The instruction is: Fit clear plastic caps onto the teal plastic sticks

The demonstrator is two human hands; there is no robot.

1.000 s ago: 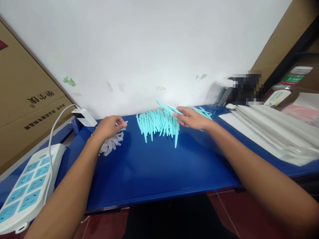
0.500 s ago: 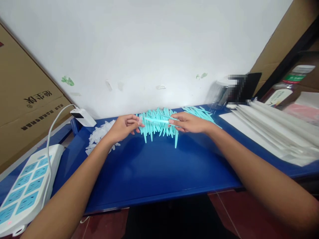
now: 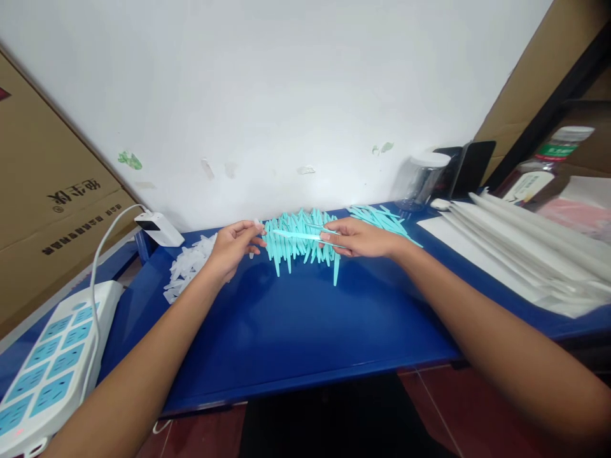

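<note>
My left hand (image 3: 237,245) is pinched around a small translucent plastic cap (image 3: 258,224), just left of the tip of the stick in my other hand. My right hand (image 3: 353,236) grips slim turquoise plastic sticks (image 3: 298,235), shaped like eyebrow razors; one points left toward my left hand, and at least one more shows between the fingers. Behind and below them lies a dense row of the same turquoise sticks (image 3: 281,251). Beside my left wrist is a heap of translucent caps (image 3: 186,267), partly hidden by the forearm.
A looser group of turquoise sticks (image 3: 377,216) lies behind my right hand. White packets (image 3: 520,254), a clear jar (image 3: 422,181) and a bottle (image 3: 544,165) stand at right. A power strip (image 3: 57,362), a white charger (image 3: 160,229) and a carton (image 3: 57,191) occupy the left.
My left hand has drawn back slightly to the left, away from the held stick's tip. My right hand keeps its grip, and the view has shifted a little.
</note>
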